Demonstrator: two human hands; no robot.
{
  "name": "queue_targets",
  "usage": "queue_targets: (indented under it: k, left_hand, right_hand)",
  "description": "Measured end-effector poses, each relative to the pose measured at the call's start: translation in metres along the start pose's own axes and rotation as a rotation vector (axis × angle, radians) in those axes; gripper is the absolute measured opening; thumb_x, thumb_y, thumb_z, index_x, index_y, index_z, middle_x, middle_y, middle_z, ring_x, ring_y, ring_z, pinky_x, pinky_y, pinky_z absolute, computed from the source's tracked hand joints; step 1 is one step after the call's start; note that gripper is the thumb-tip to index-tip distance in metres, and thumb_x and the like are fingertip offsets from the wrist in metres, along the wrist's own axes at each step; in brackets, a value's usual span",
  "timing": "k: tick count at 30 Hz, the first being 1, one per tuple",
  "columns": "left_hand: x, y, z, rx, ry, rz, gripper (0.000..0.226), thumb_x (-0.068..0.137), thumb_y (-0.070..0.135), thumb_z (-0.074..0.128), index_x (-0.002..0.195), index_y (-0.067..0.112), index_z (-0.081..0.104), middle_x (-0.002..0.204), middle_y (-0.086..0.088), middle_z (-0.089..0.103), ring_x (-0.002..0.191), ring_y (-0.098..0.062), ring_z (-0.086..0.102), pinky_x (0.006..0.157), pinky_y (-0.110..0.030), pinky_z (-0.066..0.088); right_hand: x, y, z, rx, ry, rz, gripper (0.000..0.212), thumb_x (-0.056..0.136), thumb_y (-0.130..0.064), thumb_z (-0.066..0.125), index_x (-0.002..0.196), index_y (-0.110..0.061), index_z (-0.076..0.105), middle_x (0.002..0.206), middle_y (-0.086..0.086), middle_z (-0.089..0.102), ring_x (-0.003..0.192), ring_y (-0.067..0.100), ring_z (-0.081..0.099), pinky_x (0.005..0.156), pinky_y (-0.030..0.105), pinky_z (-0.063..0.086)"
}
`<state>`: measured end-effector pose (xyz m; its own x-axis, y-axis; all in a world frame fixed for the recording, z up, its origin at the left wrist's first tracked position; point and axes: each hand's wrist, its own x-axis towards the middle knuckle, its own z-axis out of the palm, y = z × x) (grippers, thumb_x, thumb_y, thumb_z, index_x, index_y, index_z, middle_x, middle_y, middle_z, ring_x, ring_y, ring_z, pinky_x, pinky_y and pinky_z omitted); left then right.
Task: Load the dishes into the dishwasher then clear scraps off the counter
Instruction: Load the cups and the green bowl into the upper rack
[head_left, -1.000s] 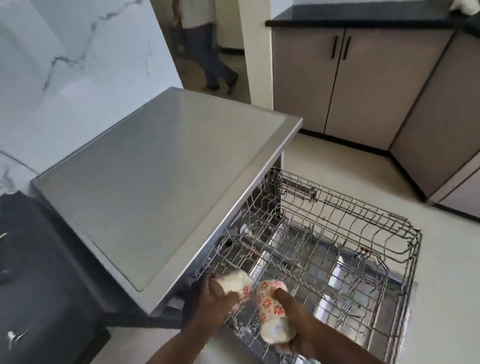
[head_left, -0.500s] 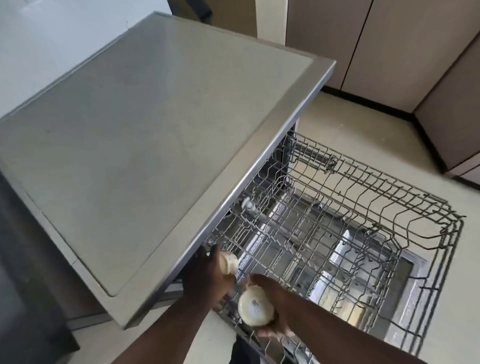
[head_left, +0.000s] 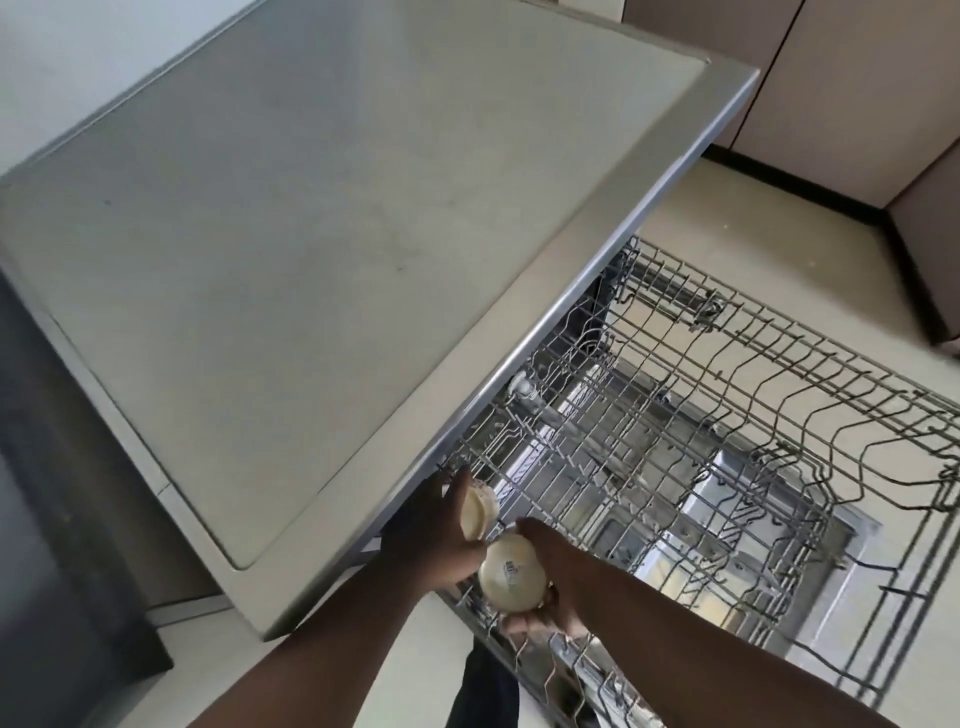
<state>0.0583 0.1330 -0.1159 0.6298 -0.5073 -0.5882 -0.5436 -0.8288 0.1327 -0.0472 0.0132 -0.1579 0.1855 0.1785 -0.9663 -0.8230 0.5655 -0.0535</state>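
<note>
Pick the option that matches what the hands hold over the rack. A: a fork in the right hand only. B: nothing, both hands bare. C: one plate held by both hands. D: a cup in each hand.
D: the left hand grips one cream cup and the right hand holds another cup bottom-up, both over the near corner of the wire rack.

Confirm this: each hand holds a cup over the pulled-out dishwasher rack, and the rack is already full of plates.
Wrong on the plates. The head view shows the rack bare of dishes. The left hand and right hand do each hold a cup over it.
</note>
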Motion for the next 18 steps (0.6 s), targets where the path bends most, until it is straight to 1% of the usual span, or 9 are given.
queue_targets:
  k: [2, 4, 7, 9, 11, 13, 15, 16, 18]
  left_hand:
    - [-0.002, -0.002, 0.000, 0.003, -0.012, 0.020, 0.096, 0.081, 0.052, 0.055, 0.150, 0.034, -0.008, 0.160, -0.003, 0.007, 0.144, -0.028, 0.016, 0.110, -0.039, 0.025]
    - [-0.005, -0.004, 0.003, 0.030, 0.001, 0.046, 0.093, 0.084, 0.054, 0.052, 0.150, 0.032, -0.010, 0.161, -0.003, 0.000, 0.146, -0.028, 0.010, 0.113, -0.041, 0.020]
    - [-0.009, -0.006, 0.008, 0.046, 0.046, 0.047, 0.089, 0.086, 0.055, 0.047, 0.151, 0.030, -0.009, 0.161, -0.002, -0.004, 0.147, -0.026, 0.002, 0.116, -0.045, 0.013]
    - [-0.014, -0.006, 0.012, 0.044, 0.096, 0.046, 0.083, 0.088, 0.054, 0.043, 0.151, 0.028, -0.004, 0.161, -0.002, -0.003, 0.147, -0.026, 0.003, 0.116, -0.046, 0.012]
    - [-0.020, -0.003, 0.014, 0.051, 0.174, 0.060, 0.079, 0.087, 0.056, 0.038, 0.152, 0.023, 0.009, 0.160, -0.005, 0.009, 0.145, -0.029, 0.013, 0.115, -0.046, 0.018]
    - [-0.028, 0.003, 0.013, 0.062, 0.248, 0.078, 0.076, 0.086, 0.058, 0.039, 0.149, 0.020, 0.021, 0.157, -0.008, 0.021, 0.142, -0.032, 0.024, 0.113, -0.046, 0.025]
    - [-0.037, 0.010, 0.011, 0.073, 0.275, 0.094, 0.075, 0.088, 0.059, 0.039, 0.149, 0.020, 0.021, 0.157, -0.009, 0.020, 0.142, -0.031, 0.023, 0.114, -0.045, 0.024]
    - [-0.041, 0.013, 0.011, 0.092, 0.271, 0.103, 0.074, 0.089, 0.059, 0.038, 0.150, 0.020, 0.017, 0.158, -0.007, 0.016, 0.143, -0.030, 0.020, 0.115, -0.044, 0.022]
    - [-0.051, 0.022, 0.006, 0.136, 0.263, 0.132, 0.075, 0.092, 0.059, 0.034, 0.151, 0.022, 0.009, 0.160, -0.005, 0.008, 0.145, -0.028, 0.013, 0.117, -0.044, 0.016]
  right_hand:
    - [-0.002, -0.001, -0.001, -0.026, 0.012, 0.011, 0.065, 0.085, -0.067, 0.049, 0.101, -0.005, 0.058, 0.074, 0.017, 0.069, 0.068, 0.031, 0.070, 0.074, 0.049, 0.058]
    - [-0.005, 0.001, -0.003, -0.068, 0.039, 0.011, 0.074, 0.083, -0.074, 0.045, 0.101, -0.004, 0.059, 0.086, 0.021, 0.066, 0.072, 0.035, 0.070, 0.073, 0.049, 0.059]
    - [-0.017, 0.003, -0.007, -0.175, 0.070, -0.038, 0.074, 0.084, -0.079, 0.036, 0.096, -0.009, 0.059, 0.094, 0.019, 0.059, 0.075, 0.032, 0.067, 0.073, 0.043, 0.060]
    - [-0.024, 0.003, -0.011, -0.294, 0.196, -0.135, 0.073, 0.085, -0.076, 0.035, 0.108, -0.011, 0.056, 0.091, 0.017, 0.057, 0.076, 0.030, 0.066, 0.072, 0.041, 0.059]
    - [-0.027, 0.005, -0.016, -0.513, 0.408, -0.323, 0.078, 0.089, -0.071, 0.038, 0.132, -0.006, 0.044, 0.095, 0.015, 0.062, 0.077, 0.028, 0.065, 0.066, 0.033, 0.055]
    - [-0.036, 0.007, -0.021, -0.846, 0.605, -0.549, 0.073, 0.090, -0.068, 0.037, 0.135, -0.011, 0.038, 0.111, 0.011, 0.065, 0.091, 0.026, 0.064, 0.073, 0.030, 0.050]
    - [-0.047, 0.013, -0.027, -1.100, 0.744, -0.725, 0.068, 0.089, -0.069, 0.037, 0.133, -0.018, 0.037, 0.126, 0.008, 0.058, 0.111, 0.026, 0.057, 0.090, 0.037, 0.049]
    - [-0.050, 0.014, -0.029, -1.212, 0.799, -0.780, 0.070, 0.088, -0.070, 0.036, 0.137, -0.019, 0.035, 0.135, 0.007, 0.052, 0.122, 0.027, 0.049, 0.100, 0.042, 0.044]
    - [-0.061, 0.016, -0.031, -1.401, 0.882, -0.860, 0.077, 0.089, -0.069, 0.034, 0.145, -0.018, 0.026, 0.151, 0.009, 0.034, 0.141, 0.030, 0.025, 0.114, 0.048, 0.026]
